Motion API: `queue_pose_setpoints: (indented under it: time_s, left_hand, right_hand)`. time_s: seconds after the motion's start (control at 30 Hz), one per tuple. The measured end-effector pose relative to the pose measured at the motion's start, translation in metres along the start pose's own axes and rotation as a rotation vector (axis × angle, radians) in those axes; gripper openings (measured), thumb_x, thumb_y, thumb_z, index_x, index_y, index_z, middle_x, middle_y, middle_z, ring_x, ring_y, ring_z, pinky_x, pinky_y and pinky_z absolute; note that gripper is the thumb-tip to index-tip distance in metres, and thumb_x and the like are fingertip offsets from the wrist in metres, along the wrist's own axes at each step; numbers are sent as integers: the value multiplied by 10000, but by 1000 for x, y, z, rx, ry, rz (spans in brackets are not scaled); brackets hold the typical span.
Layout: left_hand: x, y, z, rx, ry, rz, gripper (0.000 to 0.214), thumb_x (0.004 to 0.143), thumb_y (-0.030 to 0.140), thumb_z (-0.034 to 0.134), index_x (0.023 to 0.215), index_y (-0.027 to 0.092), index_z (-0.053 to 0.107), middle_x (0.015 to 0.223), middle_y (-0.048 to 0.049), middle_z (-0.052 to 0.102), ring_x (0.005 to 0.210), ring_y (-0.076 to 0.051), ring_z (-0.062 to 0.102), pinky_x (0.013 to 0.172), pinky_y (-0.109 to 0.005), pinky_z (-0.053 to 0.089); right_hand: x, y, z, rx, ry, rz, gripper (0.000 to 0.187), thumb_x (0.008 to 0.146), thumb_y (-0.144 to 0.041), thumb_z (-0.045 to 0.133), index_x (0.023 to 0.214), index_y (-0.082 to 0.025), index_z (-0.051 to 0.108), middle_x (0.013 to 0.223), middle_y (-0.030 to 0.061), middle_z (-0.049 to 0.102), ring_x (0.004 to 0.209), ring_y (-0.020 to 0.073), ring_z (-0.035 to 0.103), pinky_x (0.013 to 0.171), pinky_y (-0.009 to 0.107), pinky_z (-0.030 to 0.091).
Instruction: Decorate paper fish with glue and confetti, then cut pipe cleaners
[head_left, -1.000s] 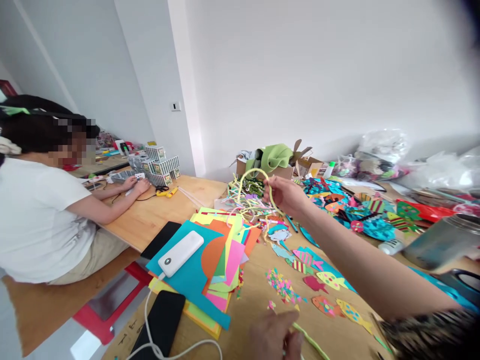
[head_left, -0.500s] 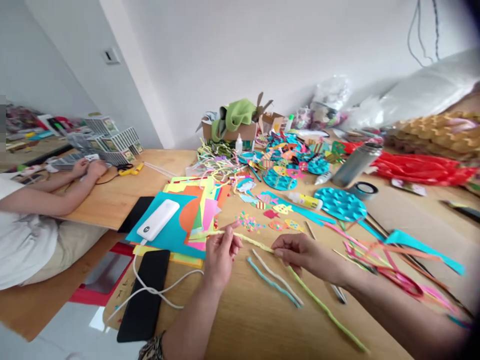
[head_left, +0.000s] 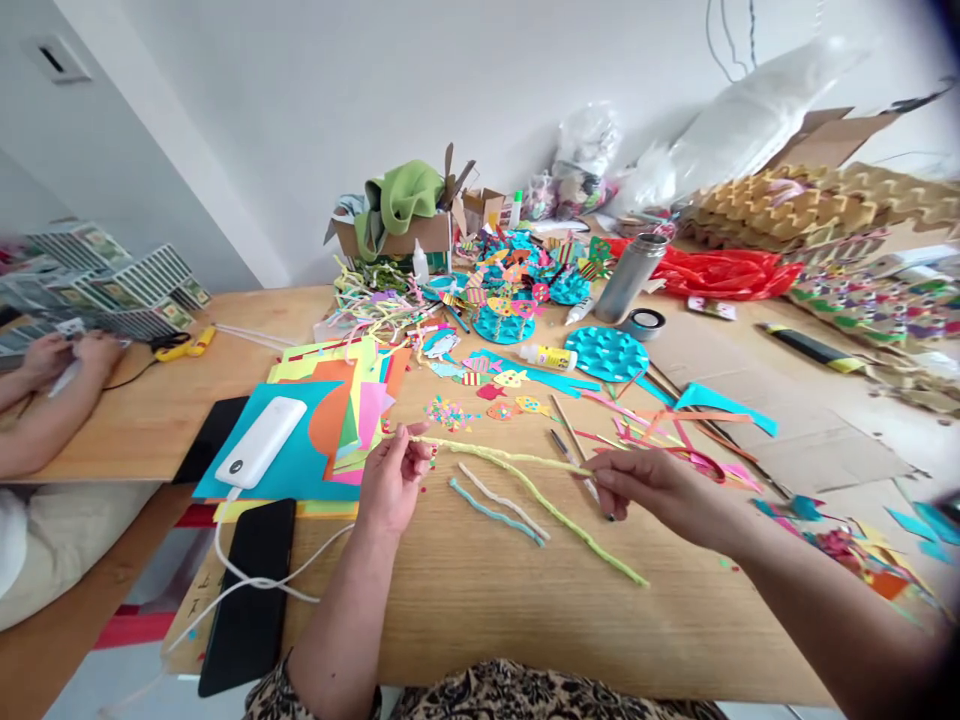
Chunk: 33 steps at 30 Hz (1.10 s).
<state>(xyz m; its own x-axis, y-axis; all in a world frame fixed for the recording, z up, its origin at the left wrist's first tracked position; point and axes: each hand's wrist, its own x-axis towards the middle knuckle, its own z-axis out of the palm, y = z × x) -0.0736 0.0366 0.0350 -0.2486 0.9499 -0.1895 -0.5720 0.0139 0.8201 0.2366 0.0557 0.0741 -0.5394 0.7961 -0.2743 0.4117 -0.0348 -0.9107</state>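
A pale yellow pipe cleaner (head_left: 517, 456) stretches between my hands above the wooden table. My left hand (head_left: 393, 478) pinches its left end between thumb and fingers. My right hand (head_left: 649, 490) grips the other end with thumb and forefinger. Just below runs a yellow-green pipe cleaner (head_left: 574, 517), slanting down to the right; whether its upper end touches the yellow one, I cannot tell. Two shorter pieces, one white (head_left: 504, 500) and one light blue (head_left: 495, 515), lie side by side on the table between my forearms.
Left of my hands, a white power bank (head_left: 261, 440) rests on coloured paper, with a black phone (head_left: 251, 595) below. Paper fish (head_left: 511, 379), a glue bottle (head_left: 549, 357) and a blue egg-carton piece (head_left: 606, 354) lie beyond. Another person's hands (head_left: 75, 355) work at far left.
My right hand has moved right, away from my left, drawing the yellow pipe cleaner out longer between them. The yellow-green one now passes below my right hand. The view has turned right.
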Motion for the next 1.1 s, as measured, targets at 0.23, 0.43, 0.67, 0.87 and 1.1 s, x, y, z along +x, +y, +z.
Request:
queue_pose_setpoints:
  time_s: [0.23,0.43,0.67,0.87,1.1]
  left_hand:
    - [1,-1,0,10,-24,-49,417,660,457,822,845,95,730,548,-21,614,433,-56,462,401,-160,298]
    - [0,-4,-2,8,-32,-64,396,658,452,823,843,113,737,501,4,569,426,-61,443,402,-166,297]
    - [4,-4,-6,28,-49,-63,392,698,448,791,861,96,734,514,1,554,439,-65,451,407,-167,293]
    - [10,-1,-13,55,-65,29,354,724,445,778,877,130,731,533,44,506,446,-35,415,413,-155,265]
    - [-4,2,-12,224,-360,-108,418,757,539,728,829,128,747,559,-14,583,471,-61,461,440,-182,272]
  right_hand:
    - [-34,12,17,-1,23,107,426,873,-600,506,850,-180,575,797,75,696,696,161,623,646,306,509]
    - [-55,19,26,-16,43,171,272,877,-439,537,761,-194,560,724,30,662,663,147,583,615,269,455]
    - [-62,23,29,-319,108,161,308,868,-441,511,683,-199,553,665,13,602,636,150,514,569,257,373]
    - [-61,26,29,-422,166,84,340,873,-446,469,648,-206,559,622,15,601,588,150,541,541,242,411]
    - [-62,18,24,-308,305,-148,342,888,-445,539,637,-220,595,586,-2,594,555,132,544,518,218,433]
